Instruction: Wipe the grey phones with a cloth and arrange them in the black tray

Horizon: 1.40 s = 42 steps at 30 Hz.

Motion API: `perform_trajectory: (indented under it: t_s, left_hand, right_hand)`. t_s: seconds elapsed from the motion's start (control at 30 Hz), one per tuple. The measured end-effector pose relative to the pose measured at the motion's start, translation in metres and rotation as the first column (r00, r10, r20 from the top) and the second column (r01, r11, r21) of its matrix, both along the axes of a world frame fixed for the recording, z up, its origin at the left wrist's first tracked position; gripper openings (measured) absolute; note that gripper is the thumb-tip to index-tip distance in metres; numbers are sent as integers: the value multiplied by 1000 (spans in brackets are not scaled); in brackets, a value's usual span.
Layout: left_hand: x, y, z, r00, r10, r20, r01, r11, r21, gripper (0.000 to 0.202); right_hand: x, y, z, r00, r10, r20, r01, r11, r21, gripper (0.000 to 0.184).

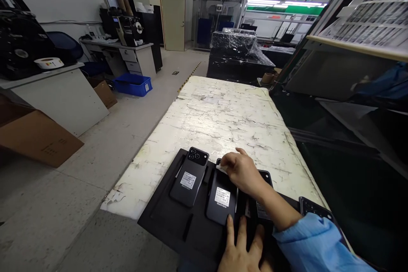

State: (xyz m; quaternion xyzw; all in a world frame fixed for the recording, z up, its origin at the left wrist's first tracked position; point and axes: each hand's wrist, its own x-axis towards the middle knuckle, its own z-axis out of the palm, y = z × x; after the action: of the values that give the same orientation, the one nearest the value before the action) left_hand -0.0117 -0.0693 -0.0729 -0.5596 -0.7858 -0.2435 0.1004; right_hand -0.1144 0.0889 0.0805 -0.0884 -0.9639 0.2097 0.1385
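Observation:
My right hand pinches a small white wipe, cloth or tissue, against the camera end of a dark smartphone. That phone lies back up in a black tray, with a white label showing on its back. My left hand lies with fingers spread at the phone's lower end, its fingertips touching there. To the left rests another labelled phone. A third phone is mostly covered by my right forearm. Farther right, a fourth phone sits partly behind the blue sleeve.
The tray rests on a worn, cream-coloured table top. A rack with a white crate stands close on the right. On the floor to the left are a blue bin and a cardboard box. Plastic-wrapped goods stand beyond the table.

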Motion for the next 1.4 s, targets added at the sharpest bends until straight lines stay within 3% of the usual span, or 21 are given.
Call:
perform_trajectory:
  t_s: [0.13,0.27,0.4,0.47,0.53,0.63,0.7,0.8,0.9,1.0,1.03,1.1,1.2,1.27,1.4]
  left_hand:
    - [-7,-4,7,996,-84,-2,84,995,-48,65]
    - [-11,-8,15,981,-178,82,187,975,-117,65]
    - [-5,-7,11,985,-45,164,72,984,-161,67]
    - [-2,-4,7,989,-21,150,39,992,-117,65]
    - [-2,-3,4,992,-25,126,32,998,-55,62]
    - [-3,-3,3,995,-26,100,26,1000,4,58]
    - [-2,-2,4,997,-33,75,29,998,51,54]
    - [0,1,7,998,3,58,-11,990,143,49]
    - [-4,0,18,995,69,78,-85,972,219,46]
    - [-29,-16,43,994,-108,-30,112,926,361,19]
    - [-41,-26,53,991,-129,-40,135,919,371,20]
    - [-68,-49,75,999,-47,-4,46,950,310,34]
    - [-100,-80,99,980,178,84,-181,983,33,43]
    - [-109,-91,105,954,264,142,-246,960,-133,50]
    - [-111,-93,105,918,285,277,-200,933,-298,55]
  right_hand:
    - [-15,-16,-15,991,-20,-130,28,998,56,23]
    - [-23,5,-25,971,-116,-208,149,977,151,21]
    - [-2,31,-24,949,-226,-220,264,951,163,16]
    - [15,27,-24,943,-214,-254,249,962,115,14]
    - [28,12,-26,951,-119,-284,148,986,82,13]
    - [37,-8,-34,955,55,-293,-9,988,154,19]
    - [37,-3,-37,954,68,-292,-1,975,221,22]
    - [36,25,-35,953,-37,-300,117,961,252,21]
    - [31,46,-22,938,-121,-326,197,957,212,19]
    - [12,34,-8,935,-86,-344,128,987,101,14]
    - [2,24,-4,940,-52,-338,79,995,67,13]
    - [-22,0,0,954,21,-298,-11,999,36,15]
    - [-58,-30,2,987,57,-151,-44,995,90,24]
    - [-73,-42,2,997,42,-60,-34,991,130,27]
    - [-69,-55,-1,1000,-2,11,1,992,124,24]
